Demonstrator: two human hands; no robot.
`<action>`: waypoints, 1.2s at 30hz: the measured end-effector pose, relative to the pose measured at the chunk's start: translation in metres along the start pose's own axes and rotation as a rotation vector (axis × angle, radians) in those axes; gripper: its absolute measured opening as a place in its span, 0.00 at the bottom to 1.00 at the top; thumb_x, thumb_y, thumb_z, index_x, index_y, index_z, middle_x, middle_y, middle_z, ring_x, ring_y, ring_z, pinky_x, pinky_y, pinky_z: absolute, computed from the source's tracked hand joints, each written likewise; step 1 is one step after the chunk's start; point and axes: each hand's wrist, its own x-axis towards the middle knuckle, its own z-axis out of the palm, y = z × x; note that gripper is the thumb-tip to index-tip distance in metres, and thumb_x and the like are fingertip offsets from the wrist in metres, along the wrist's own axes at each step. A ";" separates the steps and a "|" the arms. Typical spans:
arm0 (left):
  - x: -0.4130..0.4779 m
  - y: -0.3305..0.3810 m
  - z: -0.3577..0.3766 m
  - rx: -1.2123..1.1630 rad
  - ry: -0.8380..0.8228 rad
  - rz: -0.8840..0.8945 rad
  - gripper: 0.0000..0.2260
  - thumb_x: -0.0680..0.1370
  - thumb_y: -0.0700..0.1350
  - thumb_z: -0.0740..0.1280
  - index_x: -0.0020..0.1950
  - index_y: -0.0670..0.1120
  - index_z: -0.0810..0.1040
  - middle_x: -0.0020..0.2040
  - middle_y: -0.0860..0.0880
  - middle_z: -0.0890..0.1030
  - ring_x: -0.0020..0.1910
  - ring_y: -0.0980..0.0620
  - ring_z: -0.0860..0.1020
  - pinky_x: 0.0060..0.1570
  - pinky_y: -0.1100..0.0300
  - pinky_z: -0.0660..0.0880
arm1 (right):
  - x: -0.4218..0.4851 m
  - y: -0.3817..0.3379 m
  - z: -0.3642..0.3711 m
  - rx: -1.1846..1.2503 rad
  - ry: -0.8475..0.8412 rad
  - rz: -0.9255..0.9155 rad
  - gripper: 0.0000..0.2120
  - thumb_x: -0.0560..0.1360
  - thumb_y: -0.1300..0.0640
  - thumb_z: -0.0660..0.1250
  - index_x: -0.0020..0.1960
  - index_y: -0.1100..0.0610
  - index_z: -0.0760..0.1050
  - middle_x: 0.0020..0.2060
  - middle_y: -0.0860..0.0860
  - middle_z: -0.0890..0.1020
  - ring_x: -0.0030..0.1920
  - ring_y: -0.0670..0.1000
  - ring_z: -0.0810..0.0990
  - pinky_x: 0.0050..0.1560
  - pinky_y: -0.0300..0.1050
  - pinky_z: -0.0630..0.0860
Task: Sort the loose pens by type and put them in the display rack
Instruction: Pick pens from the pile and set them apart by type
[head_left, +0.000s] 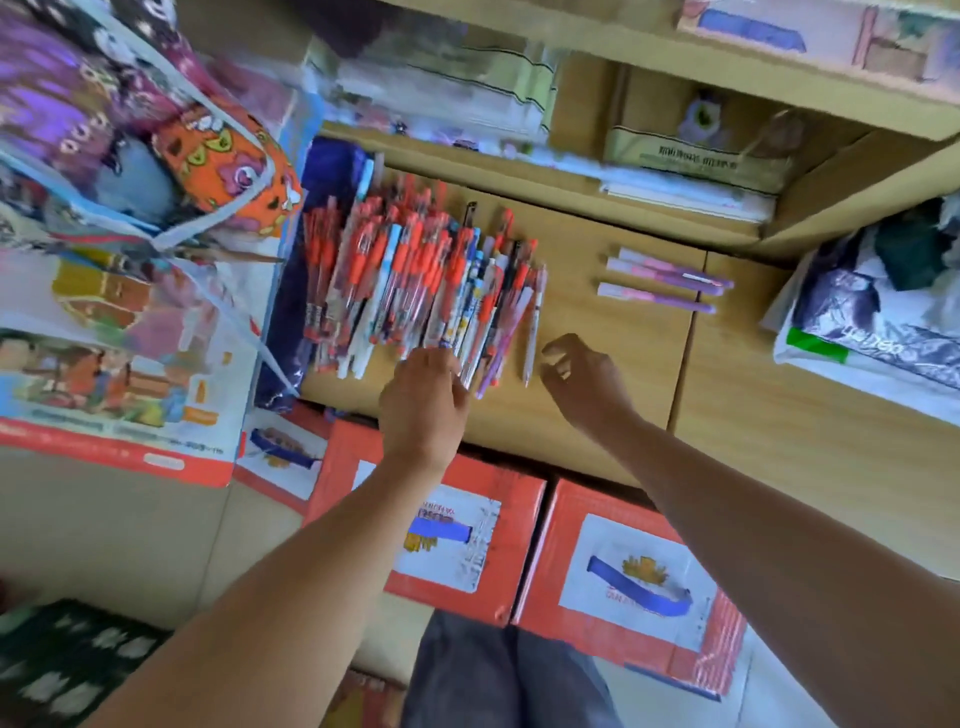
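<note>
Pens (415, 280) heaped touching left grip (423, 397), hold unclear, right grip (582, 376) released just beside

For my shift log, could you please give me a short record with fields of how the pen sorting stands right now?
Surface: wooden counter
Unsorted: mixed pen pile, mostly red and clear, on its left part
Set apart: three purple pens, side by side, right of the pile
Left hand: at the pile's near edge, touching pen ends; hold unclear
Right hand: hovers by a lone white pen, fingers loosely curled, empty
Display rack: not recognisable in view
</note>
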 end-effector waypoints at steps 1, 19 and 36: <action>0.002 -0.007 -0.001 -0.003 0.007 -0.036 0.07 0.77 0.43 0.63 0.55 0.47 0.75 0.51 0.48 0.77 0.46 0.48 0.77 0.37 0.57 0.70 | 0.006 -0.007 0.004 0.008 0.030 0.007 0.11 0.78 0.55 0.63 0.59 0.56 0.74 0.41 0.50 0.82 0.44 0.55 0.80 0.38 0.42 0.68; 0.027 -0.018 0.004 -0.054 -0.013 -0.136 0.06 0.78 0.50 0.66 0.48 0.48 0.74 0.43 0.53 0.80 0.39 0.53 0.77 0.32 0.60 0.70 | 0.048 -0.024 0.003 0.321 0.096 0.222 0.08 0.75 0.52 0.62 0.41 0.55 0.71 0.37 0.54 0.82 0.34 0.52 0.75 0.35 0.48 0.72; 0.037 -0.004 0.011 -0.027 -0.035 -0.082 0.05 0.78 0.49 0.65 0.48 0.49 0.74 0.42 0.53 0.80 0.40 0.52 0.78 0.33 0.61 0.66 | 0.046 0.010 -0.009 -0.013 -0.026 0.199 0.10 0.73 0.53 0.70 0.42 0.57 0.71 0.38 0.55 0.80 0.37 0.54 0.79 0.30 0.43 0.72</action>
